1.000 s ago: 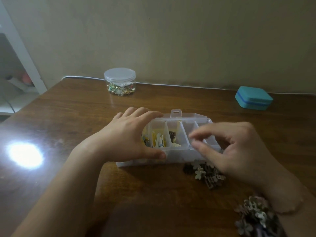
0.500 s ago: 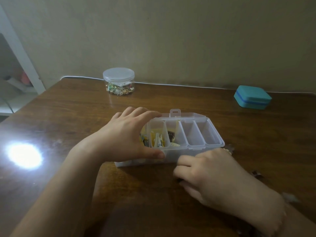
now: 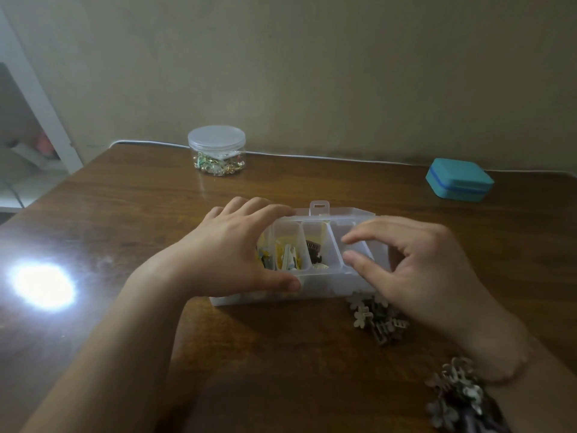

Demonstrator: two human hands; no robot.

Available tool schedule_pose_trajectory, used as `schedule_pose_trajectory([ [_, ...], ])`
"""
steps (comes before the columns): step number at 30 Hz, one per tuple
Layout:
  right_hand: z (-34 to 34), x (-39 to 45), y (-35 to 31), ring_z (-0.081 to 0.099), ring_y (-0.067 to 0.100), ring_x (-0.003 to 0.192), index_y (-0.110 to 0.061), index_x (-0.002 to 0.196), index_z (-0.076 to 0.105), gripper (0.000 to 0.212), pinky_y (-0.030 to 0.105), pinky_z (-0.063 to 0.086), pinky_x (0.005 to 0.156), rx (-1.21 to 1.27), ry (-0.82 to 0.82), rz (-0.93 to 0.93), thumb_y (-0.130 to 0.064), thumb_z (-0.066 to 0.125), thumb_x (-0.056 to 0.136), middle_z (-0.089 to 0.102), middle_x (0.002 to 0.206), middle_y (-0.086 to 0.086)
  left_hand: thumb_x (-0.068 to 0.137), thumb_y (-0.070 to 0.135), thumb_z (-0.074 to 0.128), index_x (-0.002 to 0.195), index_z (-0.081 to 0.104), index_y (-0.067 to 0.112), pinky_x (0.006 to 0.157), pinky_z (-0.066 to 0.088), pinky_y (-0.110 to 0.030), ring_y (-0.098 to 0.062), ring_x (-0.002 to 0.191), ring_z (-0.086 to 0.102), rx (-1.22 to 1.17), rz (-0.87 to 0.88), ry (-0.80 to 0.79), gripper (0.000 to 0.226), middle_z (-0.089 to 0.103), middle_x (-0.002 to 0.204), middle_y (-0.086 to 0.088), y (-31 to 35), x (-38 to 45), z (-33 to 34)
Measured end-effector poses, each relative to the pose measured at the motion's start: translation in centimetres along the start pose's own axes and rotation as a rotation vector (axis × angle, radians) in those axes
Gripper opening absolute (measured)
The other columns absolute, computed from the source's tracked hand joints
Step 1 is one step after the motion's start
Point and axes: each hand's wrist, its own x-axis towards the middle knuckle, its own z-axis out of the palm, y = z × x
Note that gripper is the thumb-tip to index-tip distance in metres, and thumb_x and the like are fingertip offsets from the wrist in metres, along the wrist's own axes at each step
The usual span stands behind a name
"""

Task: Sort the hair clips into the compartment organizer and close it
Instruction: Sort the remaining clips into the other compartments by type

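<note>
My left hand (image 3: 231,251) gripped the organizer (image 3: 315,279) w/ curled fingers; right hand (image 3: 415,270) hovered half-open, apparently empty. Best to release low, inside one compartment.

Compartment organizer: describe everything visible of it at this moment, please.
The compartment organizer is a translucent, plastic-looking box on the wooden table, lid open, a hang tab at its far edge. Dividers form narrow compartments: the left ones hold yellow and mixed clips, one holds a brown clip, and the one below the right hand's fingers looks empty. The left hand grips its left end, thumb on the near wall. The right hand hovers over the right end; contact is unclear.
</note>
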Motion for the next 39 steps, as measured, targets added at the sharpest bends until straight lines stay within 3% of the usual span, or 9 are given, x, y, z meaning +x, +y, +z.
schedule_pose_trajectory([
  [5, -1.5, -1.3, -0.8, 0.06, -0.01, 0.067, -0.037, 0.091, 0.069, 0.028, 0.011, 0.049, 0.061, -0.156, -0.288, -0.019, -0.054, 0.049, 0.083, 0.067, 0.077, -0.024, 0.052, 0.095, 0.04, 0.146, 0.017, 0.051, 0.114, 0.024, -0.04, -0.007, 0.138, 0.02, 0.005, 0.002, 0.006, 0.107, 0.027, 0.15, 0.022, 0.0, 0.0, 0.0],
  [9, -1.1, -1.8, -1.3, 0.062, 0.003, 0.091, -0.045, 0.118, 0.056, 0.04, 0.03, 0.05, 0.075, -0.411, -0.453, -0.121, -0.062, 0.041, 0.086, 0.066, 0.102, -0.023, 0.052, 0.095, 0.04, 0.146, 0.017, 0.051, 0.113, 0.023, -0.039, -0.006, 0.137, 0.02, 0.007, 0.0, 0.002, 0.106, 0.027, 0.149, 0.022, 0.0, 0.0, 0.0],
  [14, -0.6, -1.8, -1.8, 0.053, 0.008, 0.098, -0.042, 0.125, 0.046, 0.034, 0.03, 0.046, 0.078, -0.397, -0.59, -0.147, -0.053, 0.044, 0.093, 0.048, 0.116, -0.017, 0.054, 0.094, 0.041, 0.146, 0.016, 0.052, 0.113, 0.024, -0.039, -0.007, 0.137, 0.021, 0.012, 0.005, 0.004, 0.104, 0.027, 0.149, 0.023, -0.1, 0.1, 0.1],
  [19, -0.4, -1.4, -0.9, 0.05, -0.003, 0.094, -0.04, 0.103, 0.059, 0.019, 0.015, 0.04, 0.079, -0.184, -0.625, -0.136, -0.052, 0.055, 0.088, 0.05, 0.109, -0.024, 0.053, 0.095, 0.04, 0.146, 0.016, 0.052, 0.114, 0.024, -0.04, -0.007, 0.138, 0.021, 0.01, 0.002, 0.001, 0.105, 0.026, 0.15, 0.022, 0.0, 0.1, 0.1],
  [22, -0.7, -0.9, -0.3, 0.057, 0.0, 0.09, -0.036, 0.09, 0.066, 0.014, 0.013, 0.045, 0.069, 0.049, -0.487, -0.095, -0.047, 0.063, 0.081, 0.057, 0.1, -0.024, 0.053, 0.094, 0.04, 0.146, 0.017, 0.051, 0.114, 0.024, -0.04, -0.007, 0.138, 0.021, 0.008, 0.005, 0.005, 0.105, 0.027, 0.149, 0.022, 0.0, 0.1, 0.1],
  [24, -0.8, -0.7, -0.1, 0.06, 0.011, 0.075, -0.031, 0.085, 0.067, 0.011, 0.016, 0.048, 0.058, 0.167, -0.234, -0.061, -0.04, 0.067, 0.079, 0.061, 0.094, -0.019, 0.053, 0.094, 0.041, 0.146, 0.018, 0.051, 0.114, 0.024, -0.04, -0.007, 0.138, 0.021, 0.003, 0.007, 0.003, 0.105, 0.027, 0.149, 0.022, -0.1, 0.0, 0.0],
  [28, -0.5, -0.2, 0.2, 0.057, 0.017, 0.065, -0.024, 0.083, 0.068, 0.013, 0.015, 0.046, 0.054, 0.157, 0.083, 0.021, -0.035, 0.072, 0.076, 0.064, 0.091, -0.015, 0.052, 0.094, 0.04, 0.146, 0.017, 0.052, 0.114, 0.024, -0.041, -0.007, 0.139, 0.02, 0.001, 0.003, 0.0, 0.106, 0.026, 0.15, 0.022, -0.1, 0.1, 0.0],
  [36, 1.7, 0.7, -0.1, 0.056, -0.005, 0.079, -0.027, 0.088, 0.071, 0.016, 0.019, 0.047, 0.064, 0.085, 0.084, 0.046, -0.039, 0.066, 0.08, 0.068, 0.099, -0.015, 0.051, 0.095, 0.039, 0.146, 0.017, 0.051, 0.115, 0.025, -0.042, -0.008, 0.139, 0.02, 0.008, -0.003, 0.001, 0.107, 0.027, 0.15, 0.02, 0.1, 0.0, 0.0],
  [39, 0.7, 0.2, 0.1, 0.055, -0.004, 0.07, -0.032, 0.089, 0.069, 0.014, 0.018, 0.046, 0.059, 0.047, 0.074, 0.068, -0.042, 0.062, 0.081, 0.068, 0.093, -0.017, 0.053, 0.095, 0.04, 0.146, 0.018, 0.05, 0.114, 0.025, -0.04, -0.007, 0.138, 0.02, 0.013, 0.004, 0.002, 0.106, 0.027, 0.15, 0.021, 0.1, 0.0, 0.0],
])
